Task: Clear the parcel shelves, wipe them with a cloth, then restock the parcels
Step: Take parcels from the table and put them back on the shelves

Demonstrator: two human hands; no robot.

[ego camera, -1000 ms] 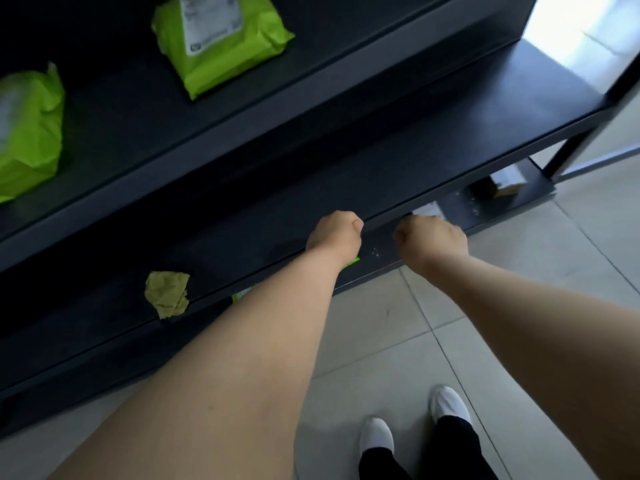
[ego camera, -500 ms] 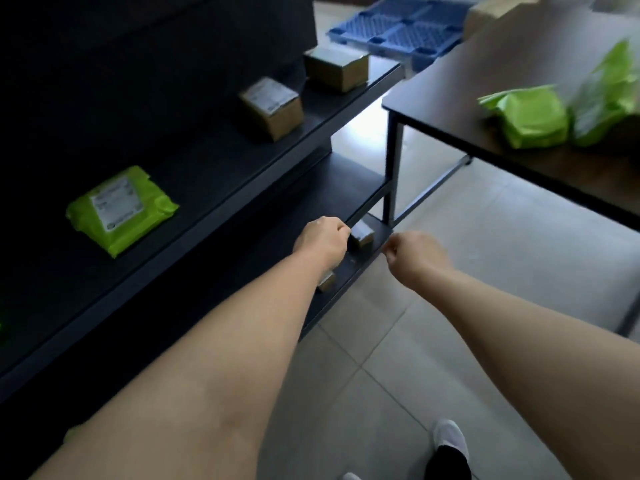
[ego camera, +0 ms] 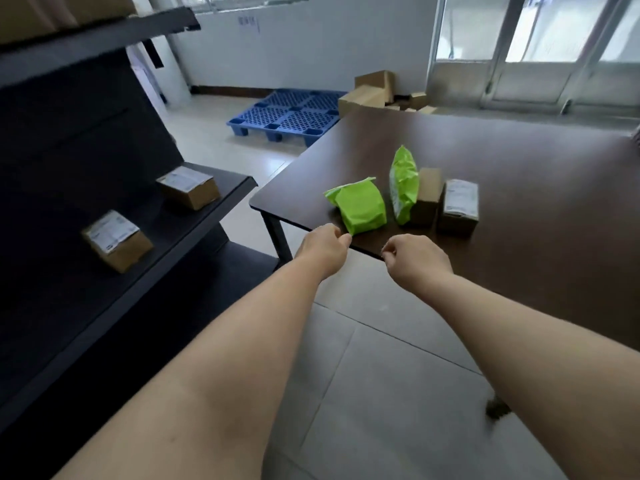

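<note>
Both my arms reach forward with the fingers curled into fists that hold nothing. My left hand (ego camera: 323,249) is at the near edge of the dark brown table (ego camera: 519,188), just short of a lime-green parcel (ego camera: 360,207); I cannot tell if it touches. My right hand (ego camera: 414,259) hovers over the same edge, a little to the right. Behind stand a second green parcel (ego camera: 403,183), a plain cardboard box (ego camera: 427,197) and a labelled box (ego camera: 459,206). On the black shelf (ego camera: 194,233) at the left lie two labelled boxes (ego camera: 116,239) (ego camera: 188,187).
A blue plastic pallet (ego camera: 287,116) lies on the tiled floor beyond the table corner. Loose cardboard boxes (ego camera: 370,91) are piled by the far wall under the windows. More cartons sit on the top shelf (ego camera: 86,39) at the upper left.
My view has swung right and up, from the lower shelves to the table. Both fists moved from the shelf edge to the table's near edge, by the green parcel.
</note>
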